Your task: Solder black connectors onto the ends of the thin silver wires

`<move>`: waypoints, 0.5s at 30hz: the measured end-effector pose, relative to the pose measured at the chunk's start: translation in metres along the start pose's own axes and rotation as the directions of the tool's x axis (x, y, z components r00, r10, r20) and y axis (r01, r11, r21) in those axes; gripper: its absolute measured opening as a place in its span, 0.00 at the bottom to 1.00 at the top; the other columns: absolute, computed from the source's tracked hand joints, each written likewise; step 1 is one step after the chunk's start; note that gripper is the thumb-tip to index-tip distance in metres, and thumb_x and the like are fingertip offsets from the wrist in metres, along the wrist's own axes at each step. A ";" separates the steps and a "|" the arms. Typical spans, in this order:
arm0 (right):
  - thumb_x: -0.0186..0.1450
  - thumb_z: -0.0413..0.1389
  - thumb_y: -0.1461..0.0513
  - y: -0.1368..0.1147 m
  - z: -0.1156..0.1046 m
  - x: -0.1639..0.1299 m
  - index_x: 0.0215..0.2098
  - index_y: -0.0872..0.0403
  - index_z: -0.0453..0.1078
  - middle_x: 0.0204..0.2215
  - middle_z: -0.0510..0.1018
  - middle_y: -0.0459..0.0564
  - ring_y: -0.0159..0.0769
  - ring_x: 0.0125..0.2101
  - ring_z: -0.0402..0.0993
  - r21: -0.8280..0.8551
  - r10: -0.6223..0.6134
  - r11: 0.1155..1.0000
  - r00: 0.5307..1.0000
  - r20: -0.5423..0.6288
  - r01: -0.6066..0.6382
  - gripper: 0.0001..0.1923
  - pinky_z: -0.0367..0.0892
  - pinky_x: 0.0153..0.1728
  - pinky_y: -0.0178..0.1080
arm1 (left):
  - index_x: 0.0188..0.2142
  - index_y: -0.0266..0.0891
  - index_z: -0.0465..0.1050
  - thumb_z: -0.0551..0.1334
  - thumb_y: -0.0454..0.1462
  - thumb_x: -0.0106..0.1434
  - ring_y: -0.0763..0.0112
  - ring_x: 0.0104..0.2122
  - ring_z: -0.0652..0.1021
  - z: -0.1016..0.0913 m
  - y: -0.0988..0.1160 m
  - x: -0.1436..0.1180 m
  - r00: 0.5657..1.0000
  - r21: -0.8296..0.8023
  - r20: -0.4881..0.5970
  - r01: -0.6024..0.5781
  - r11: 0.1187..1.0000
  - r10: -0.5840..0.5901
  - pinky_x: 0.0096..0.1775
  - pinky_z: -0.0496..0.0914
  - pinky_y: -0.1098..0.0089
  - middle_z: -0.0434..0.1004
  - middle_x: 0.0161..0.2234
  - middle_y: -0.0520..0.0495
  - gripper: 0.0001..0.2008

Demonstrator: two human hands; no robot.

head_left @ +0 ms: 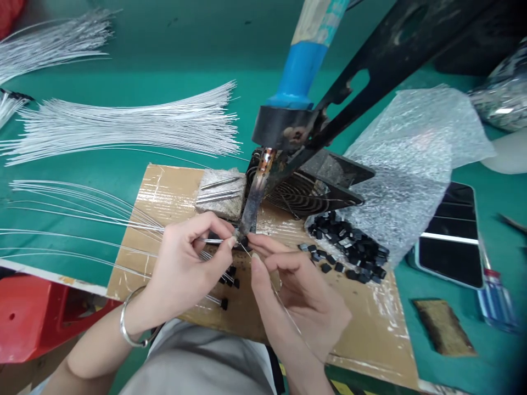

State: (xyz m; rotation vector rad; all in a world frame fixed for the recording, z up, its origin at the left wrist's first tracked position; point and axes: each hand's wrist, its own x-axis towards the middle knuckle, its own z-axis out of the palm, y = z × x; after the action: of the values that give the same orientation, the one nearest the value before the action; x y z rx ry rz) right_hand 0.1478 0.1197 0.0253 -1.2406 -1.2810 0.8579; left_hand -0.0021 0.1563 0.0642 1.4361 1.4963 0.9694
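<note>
My left hand is closed, thumb and forefinger pinched on a thin silvery wire whose end lies by the iron's tip. A soldering iron with a blue handle points down, clamped in a black stand. My right hand is closed on a thin strand of solder wire, which trails across the palm. Its upper end reaches the iron's tip, where fingers of both hands nearly meet. The exact contact there is too small to tell. Below my left fingers lie several wires with black end pieces.
Cardboard covers the work spot. Behind the iron stands a black fan. Small black pieces spill from a bubble-wrap bag. A phone, screwdriver and brown pad lie right; wire bundles left.
</note>
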 end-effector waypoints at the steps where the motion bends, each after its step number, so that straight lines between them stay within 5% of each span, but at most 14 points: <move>1: 0.65 0.62 0.71 0.000 0.000 0.000 0.34 0.51 0.71 0.47 0.86 0.52 0.40 0.47 0.85 0.005 -0.001 1.000 1.000 -0.001 0.001 0.09 0.79 0.50 0.41 | 0.29 0.39 0.75 0.64 0.30 0.61 0.70 0.30 0.79 0.000 0.000 0.000 1.000 -0.003 0.000 0.000 1.000 0.000 0.26 0.66 0.73 0.82 0.30 0.48 0.05; 15: 0.65 0.62 0.71 0.000 0.002 0.000 0.34 0.51 0.71 0.47 0.86 0.51 0.39 0.49 0.84 0.015 -0.008 1.000 1.000 -0.003 0.008 0.10 0.78 0.50 0.38 | 0.29 0.39 0.75 0.64 0.29 0.61 0.71 0.29 0.78 0.000 0.002 0.000 1.000 -0.024 0.001 0.004 1.000 -0.004 0.27 0.66 0.72 0.82 0.31 0.48 0.05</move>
State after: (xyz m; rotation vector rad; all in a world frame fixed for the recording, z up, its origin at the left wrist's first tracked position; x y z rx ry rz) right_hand 0.1455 0.1199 0.0247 -1.2230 -1.2744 0.8585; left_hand -0.0018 0.1569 0.0658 1.4156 1.4817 0.9812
